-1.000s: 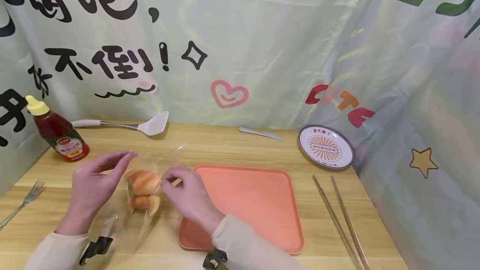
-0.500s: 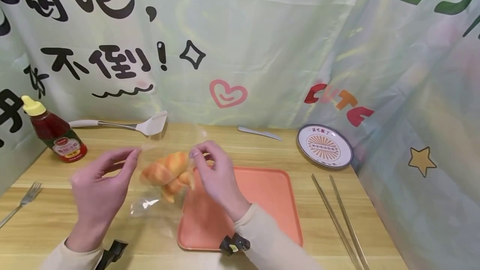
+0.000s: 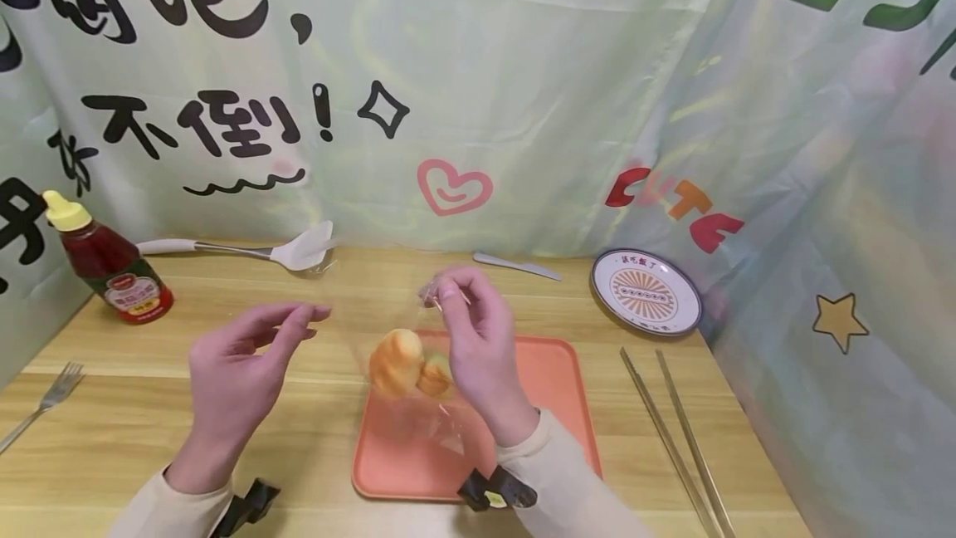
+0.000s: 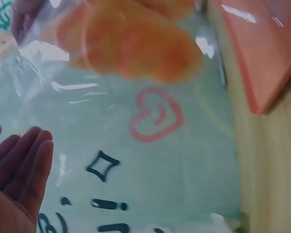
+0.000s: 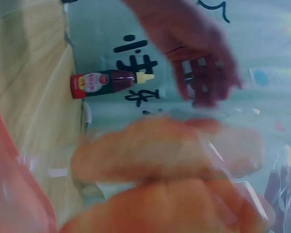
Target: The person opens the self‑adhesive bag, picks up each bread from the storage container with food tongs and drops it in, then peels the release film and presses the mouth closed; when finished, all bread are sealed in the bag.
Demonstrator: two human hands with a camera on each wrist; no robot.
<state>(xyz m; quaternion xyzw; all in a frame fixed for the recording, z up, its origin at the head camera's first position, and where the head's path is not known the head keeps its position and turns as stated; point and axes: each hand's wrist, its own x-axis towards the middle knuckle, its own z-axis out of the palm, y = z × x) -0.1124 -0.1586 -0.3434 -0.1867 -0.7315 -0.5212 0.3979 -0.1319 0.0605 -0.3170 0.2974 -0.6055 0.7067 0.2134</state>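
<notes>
In the head view a clear plastic bag (image 3: 448, 430) hangs over the left part of the pink tray (image 3: 396, 480). Bread rolls (image 3: 396, 362) show through its film. My right hand (image 3: 481, 347) pinches the gathered top of the bag, with plastic bunched at the fingertips. To its left, my left hand (image 3: 242, 376) is raised above the table, apart from the bread. The left wrist view shows its fingers (image 4: 31, 160) fairly straight, with bag film close by. Blurred bread rolls (image 5: 160, 150) fill the lower right wrist view.
A red sauce bottle (image 3: 119, 272) and a white spatula (image 3: 299, 249) stand at the back left, a fork (image 3: 56, 393) at the left edge. Along the back lies a knife (image 3: 515, 265). A patterned plate (image 3: 648, 292) and metal chopsticks (image 3: 672, 430) are on the right.
The bag of bread has moved right, from the bare wood to over the tray, and turned. Both hands moved right with it. The left thumb and finger now look parted from the bag.
</notes>
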